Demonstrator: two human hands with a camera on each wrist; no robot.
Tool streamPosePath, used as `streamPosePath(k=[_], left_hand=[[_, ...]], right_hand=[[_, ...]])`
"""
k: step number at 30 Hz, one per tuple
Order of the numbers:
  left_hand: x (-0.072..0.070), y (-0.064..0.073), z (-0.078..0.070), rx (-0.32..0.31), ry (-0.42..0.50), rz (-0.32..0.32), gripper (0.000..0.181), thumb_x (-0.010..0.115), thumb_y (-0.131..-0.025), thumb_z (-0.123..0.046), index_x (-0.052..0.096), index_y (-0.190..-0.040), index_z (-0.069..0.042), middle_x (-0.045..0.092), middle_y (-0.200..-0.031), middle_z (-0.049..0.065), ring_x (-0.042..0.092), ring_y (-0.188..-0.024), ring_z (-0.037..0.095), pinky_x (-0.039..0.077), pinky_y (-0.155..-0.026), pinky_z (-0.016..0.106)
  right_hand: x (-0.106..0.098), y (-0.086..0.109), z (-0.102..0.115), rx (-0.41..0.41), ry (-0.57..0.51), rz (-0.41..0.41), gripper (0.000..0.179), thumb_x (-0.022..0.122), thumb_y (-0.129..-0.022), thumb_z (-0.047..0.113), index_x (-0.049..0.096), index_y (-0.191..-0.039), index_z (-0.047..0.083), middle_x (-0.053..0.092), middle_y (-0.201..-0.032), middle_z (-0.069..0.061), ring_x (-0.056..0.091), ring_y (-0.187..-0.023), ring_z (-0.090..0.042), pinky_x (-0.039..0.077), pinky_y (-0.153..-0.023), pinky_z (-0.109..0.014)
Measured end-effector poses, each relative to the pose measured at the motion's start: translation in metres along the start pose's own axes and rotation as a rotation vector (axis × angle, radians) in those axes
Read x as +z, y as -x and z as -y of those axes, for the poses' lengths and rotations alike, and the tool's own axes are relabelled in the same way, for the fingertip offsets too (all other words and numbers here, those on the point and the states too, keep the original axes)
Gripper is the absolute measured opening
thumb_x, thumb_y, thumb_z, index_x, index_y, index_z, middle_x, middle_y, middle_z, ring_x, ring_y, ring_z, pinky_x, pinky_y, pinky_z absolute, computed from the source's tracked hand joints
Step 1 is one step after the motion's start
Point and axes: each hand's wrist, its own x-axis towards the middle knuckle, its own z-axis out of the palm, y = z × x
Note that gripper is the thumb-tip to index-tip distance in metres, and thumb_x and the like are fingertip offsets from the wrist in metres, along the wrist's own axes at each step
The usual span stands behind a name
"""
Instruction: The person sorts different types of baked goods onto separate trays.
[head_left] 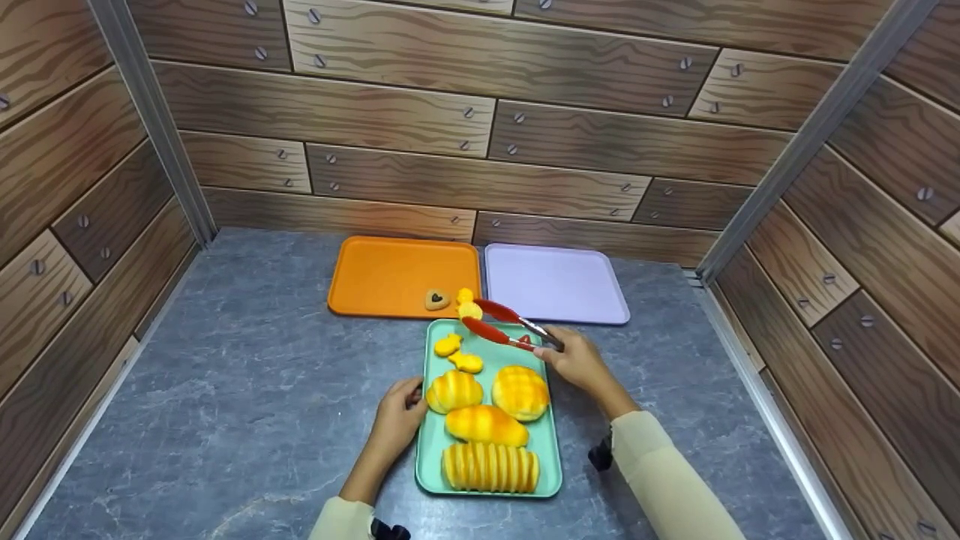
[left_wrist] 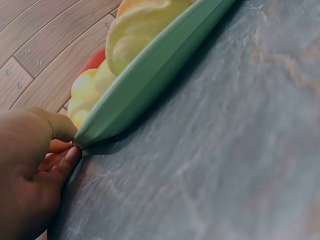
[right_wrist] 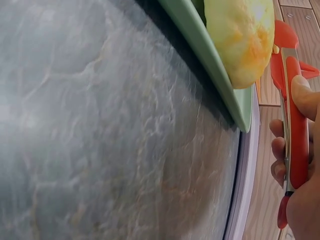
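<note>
My right hand (head_left: 577, 364) grips red-tipped tongs (right_wrist: 298, 130) above the far end of a green tray (head_left: 555, 472). Between the tong tips sits a small yellow piece (head_left: 469, 307), overlapping the orange tray's near edge in the head view. With thumb and fingers, my left hand (head_left: 397, 412) pinches the green tray's left rim, seen close up in the left wrist view. On that tray lie two small yellow fish-shaped pieces (head_left: 448, 345), a round bun (head_left: 520, 393), a striped roll (head_left: 454, 391), a long bun (head_left: 487, 426) and a ridged loaf (head_left: 490, 468).
Behind the green tray, an orange tray (head_left: 390, 274) holds a heart-marked cookie (head_left: 436, 300). A lilac tray (head_left: 555, 281) lies to its right. All stand on a grey marbled table (head_left: 262, 390), enclosed by wood-patterned walls (head_left: 480, 120).
</note>
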Motion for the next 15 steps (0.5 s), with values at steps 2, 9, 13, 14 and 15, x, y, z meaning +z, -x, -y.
streamPosePath(k=[2, 9, 13, 14, 15], left_hand=[[0.0, 0.0, -0.001, -0.009, 0.002, -0.001, 0.044, 0.06, -0.095, -0.004, 0.056, -0.137, 0.009, 0.06, -0.129, 0.023, 0.065, -0.11, 0.029, 0.054, -0.095, 0.041], [0.001, 0.002, 0.0, 0.055, -0.031, -0.05, 0.043, 0.059, -0.091, 0.0, 0.059, -0.133, 0.012, 0.063, -0.12, 0.023, 0.065, -0.103, 0.027, 0.056, -0.089, 0.037], [0.001, 0.002, 0.0, 0.049, -0.033, -0.043, 0.043, 0.06, -0.091, -0.001, 0.059, -0.133, 0.011, 0.064, -0.12, 0.023, 0.065, -0.103, 0.027, 0.055, -0.089, 0.038], [0.0, 0.002, 0.0, 0.035, -0.027, -0.03, 0.044, 0.059, -0.092, -0.002, 0.058, -0.134, 0.011, 0.063, -0.122, 0.022, 0.064, -0.104, 0.028, 0.055, -0.091, 0.039], [0.0, 0.001, 0.0, 0.024, -0.022, -0.022, 0.044, 0.059, -0.093, -0.003, 0.058, -0.135, 0.01, 0.063, -0.123, 0.022, 0.064, -0.105, 0.028, 0.055, -0.092, 0.04]], right_hand=[[0.002, -0.002, 0.003, 0.005, 0.011, 0.004, 0.055, 0.071, -0.094, 0.027, 0.057, -0.142, 0.003, 0.058, -0.141, -0.021, 0.053, -0.131, -0.038, 0.043, -0.109, -0.056], [0.013, -0.012, 0.021, 0.009, 0.051, -0.022, 0.054, 0.073, -0.092, 0.029, 0.061, -0.139, 0.005, 0.063, -0.135, -0.018, 0.057, -0.127, -0.037, 0.043, -0.109, -0.055], [0.02, -0.018, 0.03, 0.003, 0.038, -0.017, 0.052, 0.073, -0.092, 0.028, 0.062, -0.138, 0.006, 0.064, -0.133, -0.017, 0.058, -0.125, -0.036, 0.043, -0.109, -0.054], [0.022, -0.02, 0.031, 0.005, 0.033, -0.013, 0.052, 0.072, -0.092, 0.028, 0.062, -0.138, 0.006, 0.064, -0.133, -0.017, 0.058, -0.125, -0.036, 0.044, -0.109, -0.054], [0.024, -0.021, 0.033, 0.003, 0.031, -0.01, 0.052, 0.072, -0.093, 0.028, 0.062, -0.138, 0.006, 0.065, -0.132, -0.017, 0.059, -0.123, -0.035, 0.044, -0.108, -0.054]])
